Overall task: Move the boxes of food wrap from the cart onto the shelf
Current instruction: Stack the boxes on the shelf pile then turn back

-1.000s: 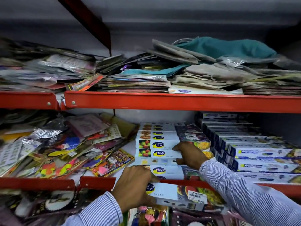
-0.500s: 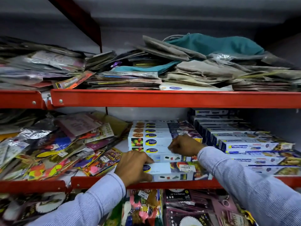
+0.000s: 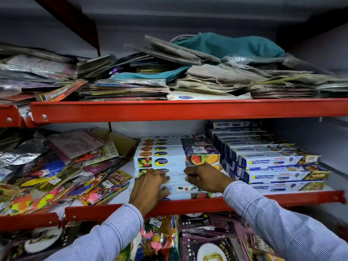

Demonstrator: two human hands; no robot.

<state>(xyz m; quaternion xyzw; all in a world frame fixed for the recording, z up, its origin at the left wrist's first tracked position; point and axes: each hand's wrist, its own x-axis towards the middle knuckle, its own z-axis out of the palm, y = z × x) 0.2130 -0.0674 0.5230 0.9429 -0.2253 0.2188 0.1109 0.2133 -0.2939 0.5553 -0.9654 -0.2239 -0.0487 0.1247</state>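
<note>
A stack of white food wrap boxes (image 3: 177,159) with fruit pictures lies in the middle of the red-edged shelf (image 3: 188,206). The front box (image 3: 188,190) rests low at the shelf's edge. My left hand (image 3: 148,189) lies flat on the left part of that front box, fingers spread against it. My right hand (image 3: 205,178) presses, fingers curled, on the box's top right, just under the stack's upper boxes. Both hands touch the box rather than wrap around it. The cart is out of view.
A second stack of blue-and-white wrap boxes (image 3: 273,162) fills the shelf's right side. Loose colourful party packets (image 3: 62,172) crowd the left. The upper shelf (image 3: 169,110) holds cloth bags and packets. Balloon packs (image 3: 207,236) hang below.
The front box has gone from below the shelf edge up onto the shelf and back against the stack. Both hands moved forward with it and now press on it.
</note>
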